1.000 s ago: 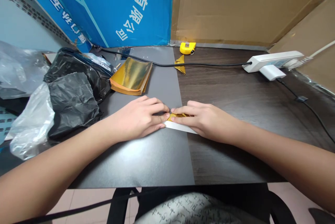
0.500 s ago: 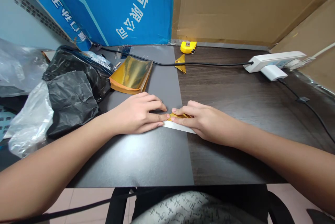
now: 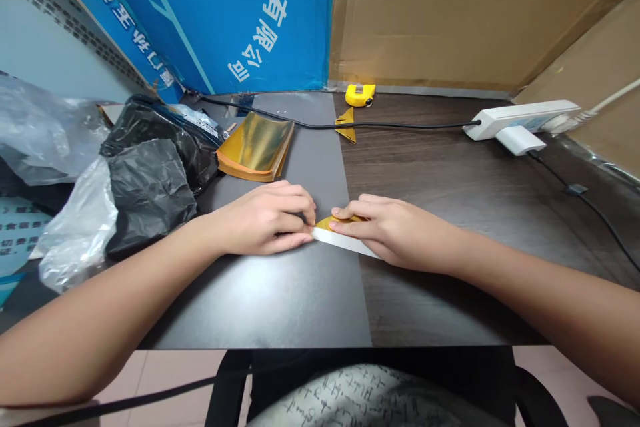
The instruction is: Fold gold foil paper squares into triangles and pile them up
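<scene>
On the desk in front of me lies a folded sheet of gold foil paper (image 3: 324, 222), with a white strip of its underside along the near edge. My left hand (image 3: 275, 217) has its fingers curled in, pinching the paper's left tip. My right hand (image 3: 395, 230) holds the sheet down against the desk, thumb and fingertips pressing on the gold side; its palm hides the right part of the paper. Behind my left hand sits a curved stack of gold foil paper (image 3: 255, 144). Farther back, a small folded gold paper piece (image 3: 346, 126) lies beneath a black cable.
A yellow tape measure (image 3: 360, 94) stands by the cardboard wall (image 3: 430, 27). At right is a white power strip (image 3: 525, 117) with a plugged-in adapter; its black cable (image 3: 400, 125) crosses the desk. Black and clear plastic bags (image 3: 150, 180) crowd the left side.
My left fingers have drawn back slightly and curled at the paper's left tip, uncovering more gold there. My right hand stays pressed on the sheet. The view has shifted slightly.
</scene>
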Demonstrator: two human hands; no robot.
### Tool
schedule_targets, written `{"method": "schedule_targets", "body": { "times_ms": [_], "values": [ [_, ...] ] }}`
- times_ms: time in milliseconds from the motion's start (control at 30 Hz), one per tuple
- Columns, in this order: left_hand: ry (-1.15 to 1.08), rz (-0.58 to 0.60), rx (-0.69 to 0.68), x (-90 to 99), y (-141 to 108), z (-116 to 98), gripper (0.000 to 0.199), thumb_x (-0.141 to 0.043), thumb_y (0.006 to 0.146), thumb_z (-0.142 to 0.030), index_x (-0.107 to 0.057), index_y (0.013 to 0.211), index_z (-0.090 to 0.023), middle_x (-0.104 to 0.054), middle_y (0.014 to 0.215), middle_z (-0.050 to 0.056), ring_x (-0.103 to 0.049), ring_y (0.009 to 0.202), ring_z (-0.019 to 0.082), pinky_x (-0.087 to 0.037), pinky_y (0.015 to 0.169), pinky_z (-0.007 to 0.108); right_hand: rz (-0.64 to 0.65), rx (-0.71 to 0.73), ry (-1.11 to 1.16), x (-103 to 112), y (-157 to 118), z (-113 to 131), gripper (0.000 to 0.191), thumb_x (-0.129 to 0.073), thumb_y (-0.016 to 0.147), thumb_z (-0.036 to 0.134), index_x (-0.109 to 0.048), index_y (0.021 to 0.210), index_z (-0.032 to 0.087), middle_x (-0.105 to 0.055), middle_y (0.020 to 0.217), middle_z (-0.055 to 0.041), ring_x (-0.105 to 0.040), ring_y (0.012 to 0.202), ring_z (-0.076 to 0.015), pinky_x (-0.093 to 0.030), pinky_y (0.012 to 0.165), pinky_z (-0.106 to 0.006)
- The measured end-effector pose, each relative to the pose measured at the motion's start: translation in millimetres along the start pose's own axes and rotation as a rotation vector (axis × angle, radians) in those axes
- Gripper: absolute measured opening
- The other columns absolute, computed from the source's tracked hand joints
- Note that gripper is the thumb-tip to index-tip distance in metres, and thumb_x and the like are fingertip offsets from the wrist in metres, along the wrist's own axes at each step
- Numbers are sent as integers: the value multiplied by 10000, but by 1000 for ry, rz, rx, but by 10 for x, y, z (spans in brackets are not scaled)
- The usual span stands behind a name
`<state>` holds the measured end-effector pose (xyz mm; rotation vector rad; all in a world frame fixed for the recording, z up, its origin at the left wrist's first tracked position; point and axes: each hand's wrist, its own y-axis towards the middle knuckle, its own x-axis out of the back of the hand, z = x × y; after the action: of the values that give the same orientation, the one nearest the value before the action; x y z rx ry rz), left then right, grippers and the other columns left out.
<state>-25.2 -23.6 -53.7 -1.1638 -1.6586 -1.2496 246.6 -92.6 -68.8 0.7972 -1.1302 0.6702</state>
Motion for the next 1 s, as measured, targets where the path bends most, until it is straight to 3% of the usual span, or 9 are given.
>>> {"method": "schedule_targets", "body": {
  "times_ms": [100, 233, 367, 667, 867, 1000],
  "values": [
    [20, -73, 28, -86, 8, -20, 204, -572, 1005, -284, -740, 1008, -168, -718, 991, 74, -650, 979, 192, -498, 870, 329, -9, -9, -16, 14, 3, 19, 352, -453, 1036, 201, -716, 1270, 201, -693, 1051, -103, -591, 888, -212, -514, 811, -372],
    [109, 1, 78, -131, 21, -67, 296, -575, 1006, -407, -728, 1146, -197, -690, 1137, 95, -619, 1088, 244, -484, 907, 378, -71, -12, 55, -10, 11, -18, 296, -502, 1000, 182, -756, 1150, 164, -639, 875, -84, -539, 813, -197, -472, 759, -355],
    [211, 36, 99, -106, 13, -67, 296, -544, 1019, -413, -716, 1189, -241, -682, 1213, 76, -591, 1169, 270, -467, 912, 393, -113, 87, 222, 3, 4, -177, 265, -551, 1003, 204, -734, 1187, 155, -685, 989, -101, -541, 908, -199, -493, 838, -368],
    [249, 51, 2, -101, 6, -48, 301, -505, 1035, -288, -677, 1254, -171, -714, 1229, 76, -608, 1224, 256, -458, 943, 378, 17, 178, 243, 164, -52, -464, 277, -662, 970, 368, -779, 1160, 204, -662, 1237, -126, -513, 1180, -248, -497, 1017, -444],
    [246, 63, 11, -84, 6, -51, 316, -504, 1038, -325, -679, 1257, -178, -722, 1229, 69, -628, 1217, 249, -455, 936, 375, 27, 201, 226, 205, -53, -488, 295, -689, 943, 431, -808, 1090, 205, -668, 1225, -135, -546, 1197, -258, -518, 1000, -429],
    [230, 68, 6, -88, 3, -44, 323, -498, 1039, -318, -677, 1264, -170, -716, 1245, 72, -626, 1222, 253, -457, 952, 377, -55, 182, 336, 170, -44, -473, 183, -699, 948, 334, -810, 950, 189, -720, 1122, -108, -622, 1101, -223, -539, 967, -401]
  ]
}}
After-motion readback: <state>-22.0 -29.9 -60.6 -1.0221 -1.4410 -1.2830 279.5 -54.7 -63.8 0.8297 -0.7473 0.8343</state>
